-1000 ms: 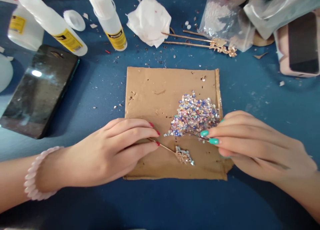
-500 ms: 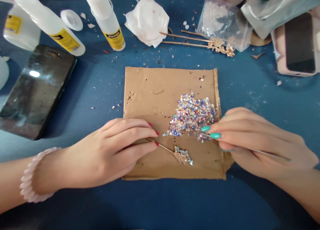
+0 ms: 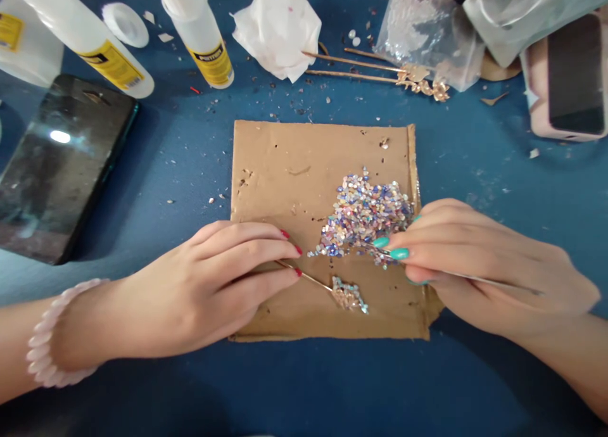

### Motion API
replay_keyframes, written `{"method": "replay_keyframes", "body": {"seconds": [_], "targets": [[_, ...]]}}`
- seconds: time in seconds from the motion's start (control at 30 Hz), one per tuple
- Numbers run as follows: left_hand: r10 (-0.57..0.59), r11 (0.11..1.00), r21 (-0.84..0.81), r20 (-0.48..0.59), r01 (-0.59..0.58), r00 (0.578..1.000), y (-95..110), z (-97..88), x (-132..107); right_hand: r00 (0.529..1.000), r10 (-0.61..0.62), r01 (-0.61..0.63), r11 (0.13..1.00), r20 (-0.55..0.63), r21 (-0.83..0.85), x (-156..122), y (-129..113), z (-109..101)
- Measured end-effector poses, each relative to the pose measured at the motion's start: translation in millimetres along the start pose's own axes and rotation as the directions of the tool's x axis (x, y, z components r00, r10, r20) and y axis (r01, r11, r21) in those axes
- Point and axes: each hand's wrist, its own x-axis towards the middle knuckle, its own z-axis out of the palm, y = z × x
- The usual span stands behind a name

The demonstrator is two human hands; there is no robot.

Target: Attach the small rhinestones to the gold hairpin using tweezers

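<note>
My left hand point(image 3: 204, 288) rests on the cardboard piece point(image 3: 280, 183), its fingers closed on the thin stem of a gold hair stick point(image 3: 348, 295). The ornamental end of that stick points right and carries small pale-blue stones along its upper edge. With my right hand point(image 3: 484, 256) I pinch slim metal tweezers point(image 3: 494, 282), whose shaft runs back under the palm. Their tips reach into the lower part of a pile of tiny multicoloured rhinestones point(image 3: 373, 202). Whether a stone sits between the tips is too small to tell.
Beyond the cardboard lie more gold hair sticks point(image 3: 361, 77), a crumpled white tissue point(image 3: 280, 28) and a clear plastic bag point(image 3: 427, 38). White glue bottles point(image 3: 204, 44) with yellow labels and a dark phone point(image 3: 61, 164) are at left. Another phone point(image 3: 574, 76) lies at far right.
My right hand and the tweezers have shifted slightly left and up within the rhinestones. My left hand keeps its hold on the hair stick. The view has moved a little.
</note>
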Motion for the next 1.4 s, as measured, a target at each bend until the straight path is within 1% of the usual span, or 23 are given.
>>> {"method": "replay_keyframes", "body": {"seconds": [0.17,0.3,0.6,0.73,0.83,0.87,0.9,0.97,1.0,1.07,1.1,1.2,1.33,1.4], "targets": [[-0.01,1.0,0.007,-0.012,0.01,1.0,1.0,0.5,-0.7,0.999,0.035,-0.035,0.999,0.012,-0.005,0.9,-2.2,-0.9],[-0.02,1.0,0.003,-0.002,0.02,1.0,1.3,1.0,-0.4,0.997,0.065,-0.065,0.998,0.032,0.015,-2.0,-4.4,-2.3],[-0.02,1.0,0.005,-0.016,0.02,1.0,1.6,2.5,0.2,0.998,0.046,-0.046,0.999,0.035,0.005,-4.1,-1.8,-2.4],[-0.025,1.0,0.017,-0.02,0.026,0.999,2.2,1.5,0.6,0.995,0.071,-0.072,0.997,0.063,0.002,-3.3,-7.5,-6.3],[-0.029,0.999,0.026,-0.029,0.03,0.999,1.9,1.2,0.3,0.991,0.066,-0.073,0.996,0.116,0.058,-4.9,-17.5,-9.6],[-0.03,0.999,0.026,-0.028,0.031,0.999,1.7,1.2,0.1,0.982,0.093,-0.106,0.992,0.167,0.069,-5.7,-21.2,-10.5],[-0.028,0.999,0.025,-0.028,0.029,0.999,1.4,1.3,-0.1,0.969,0.159,-0.173,0.983,0.19,0.059,-6.6,-24.5,-11.0],[-0.027,0.999,0.022,-0.029,0.027,0.999,1.0,1.6,-0.5,0.961,0.178,-0.194,0.979,0.211,0.06,-8.2,-29.1,-11.5],[-0.026,0.999,0.02,-0.031,0.026,0.999,1.0,1.6,-0.6,0.951,0.176,-0.195,0.979,0.253,0.054,-9.0,-29.9,-11.3],[-0.024,1.0,0.015,-0.032,0.024,0.999,1.3,1.6,-0.6,0.95,0.163,-0.18,0.983,0.266,0.043,-10.1,-28.9,-10.7],[-0.028,1.0,0.012,-0.027,0.029,0.999,1.7,1.4,-0.4,0.958,0.108,-0.131,0.989,0.267,0.07,-10.8,-27.6,-10.4],[-0.054,0.999,-0.001,-0.016,0.054,0.998,3.5,0.4,0.4,0.96,0.053,-0.082,0.992,0.274,0.096,-13.6,-24.6,-9.7],[-0.065,0.998,-0.01,-0.018,0.065,0.998,5.2,-0.8,1.2,0.943,0.136,-0.157,0.987,0.304,0.045,-18.4,-28.3,-9.8],[-0.069,0.998,-0.005,-0.02,0.069,0.997,5.5,-1.2,1.4,0.938,0.158,-0.179,0.983,0.308,0.043,-18.9,-30.9,-9.9]]}}
